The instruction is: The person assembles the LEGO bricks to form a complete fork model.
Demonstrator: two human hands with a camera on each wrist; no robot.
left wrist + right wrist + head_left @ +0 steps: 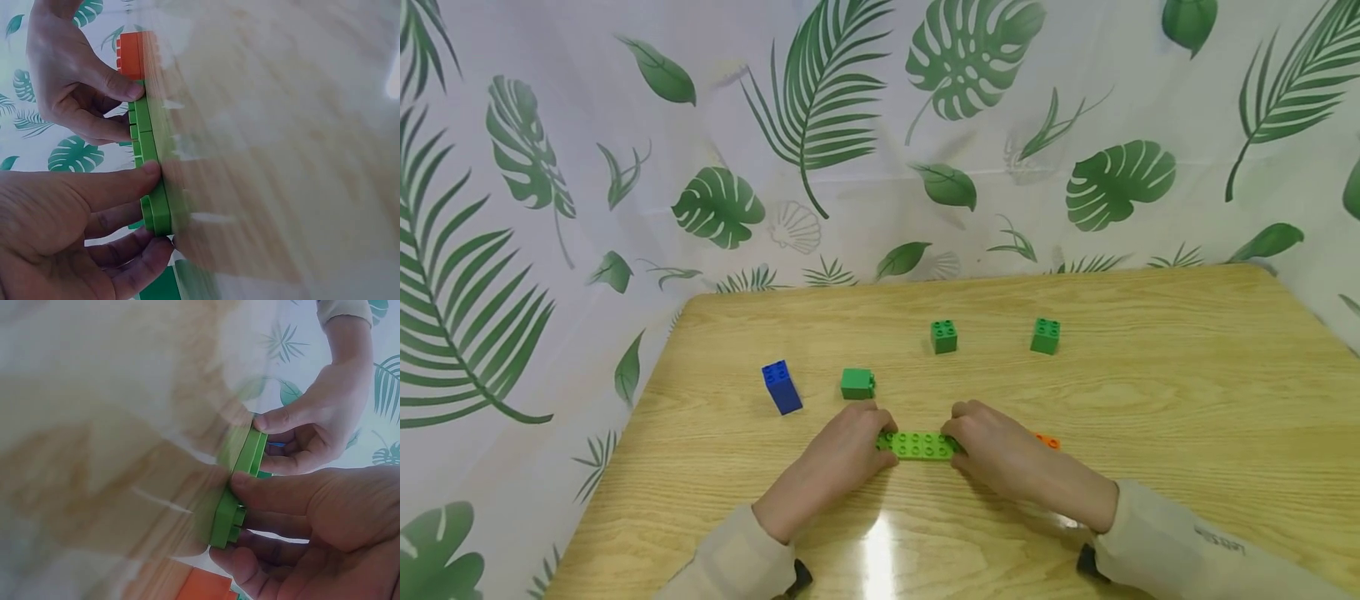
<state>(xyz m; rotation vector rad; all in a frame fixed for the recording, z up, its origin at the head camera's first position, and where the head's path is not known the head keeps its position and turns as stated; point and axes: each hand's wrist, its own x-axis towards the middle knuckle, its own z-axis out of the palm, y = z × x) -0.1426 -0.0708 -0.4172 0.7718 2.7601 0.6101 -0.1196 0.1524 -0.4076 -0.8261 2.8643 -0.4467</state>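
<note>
A row of lime-green building brick (pixel 917 446) lies flat on the table, studs up, between the two hands. My left hand (pixel 852 446) pinches its left end between thumb and fingers. At the other end, my right hand (pixel 992 446) grips it the same way. A seam seems to cross the green side (pixel 145 131) in the left wrist view, so it may be two bricks end to end. In the right wrist view, the thumb presses the near side of the green brick (pixel 222 522). The fingers hide both ends from above.
Behind the left hand lies a green brick (pixel 857 384) on its side, with a tall blue brick (pixel 783 392) further left. Two green bricks stand farther back, one in the middle (pixel 944 337) and one rightward (pixel 1045 337). An orange brick (pixel 1049 442) is partly hidden by the right hand.
</note>
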